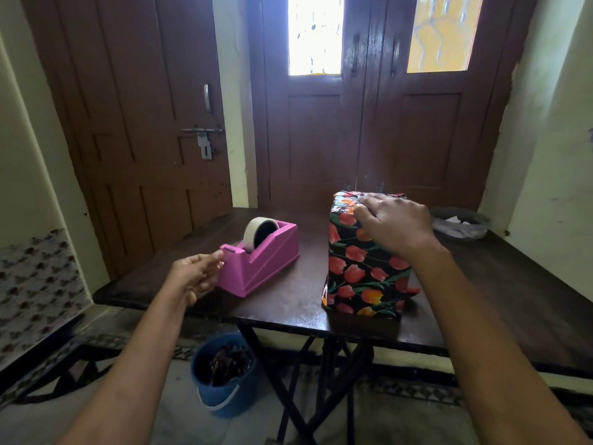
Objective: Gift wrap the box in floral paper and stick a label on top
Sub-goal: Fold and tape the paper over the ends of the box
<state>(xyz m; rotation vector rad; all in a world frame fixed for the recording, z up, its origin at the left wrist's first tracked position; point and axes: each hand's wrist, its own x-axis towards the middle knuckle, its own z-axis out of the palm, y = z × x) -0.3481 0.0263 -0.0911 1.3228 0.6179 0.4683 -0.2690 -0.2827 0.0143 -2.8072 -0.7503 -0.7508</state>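
Outstretched left hand (196,273) touches tape dispenser (268,260); right hand (395,223) presses atop wrapped box (362,274).

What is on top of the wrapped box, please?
The right hand rests on the box top. No label shows, but the hand covers much of it.

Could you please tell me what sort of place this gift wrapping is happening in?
Most likely a room in a home, near an entrance: panelled wooden doors with a sliding bolt, a folding table, and a blue bucket on the floor.
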